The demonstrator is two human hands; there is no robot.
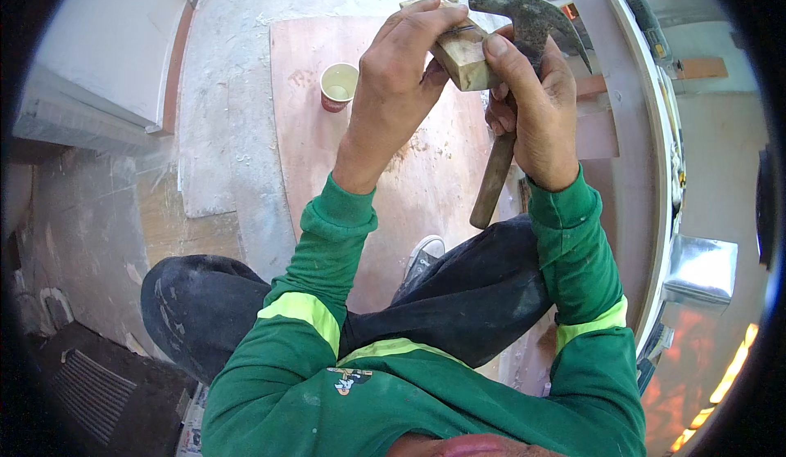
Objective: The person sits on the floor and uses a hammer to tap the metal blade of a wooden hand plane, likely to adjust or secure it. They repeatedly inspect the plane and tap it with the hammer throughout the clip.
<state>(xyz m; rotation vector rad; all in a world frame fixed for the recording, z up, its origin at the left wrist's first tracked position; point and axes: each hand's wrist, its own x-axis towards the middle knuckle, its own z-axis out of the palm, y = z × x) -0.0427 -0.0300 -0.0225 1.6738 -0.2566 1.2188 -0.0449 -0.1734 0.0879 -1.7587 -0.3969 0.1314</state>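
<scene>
High in the middle of the head view, my left hand [399,68] is closed around a thick, pale wooden block [467,58] with chamfered edges. A thin dark line runs across the block's face near my left fingertips; I cannot tell what it is. My right hand [540,113] grips a claw hammer [524,17] near its worn steel head, and its wooden handle hangs down below my palm. The right thumb presses against the block's near end, so both hands touch it. Part of the block is hidden behind my left fingers.
A paper cup [339,87] with clear liquid stands on a plywood sheet [299,56] scattered with shavings. At the right rises a long white-edged panel [634,154], with a corded grey tool [645,17] beyond it. A dark grooved mat [90,391] lies lower left.
</scene>
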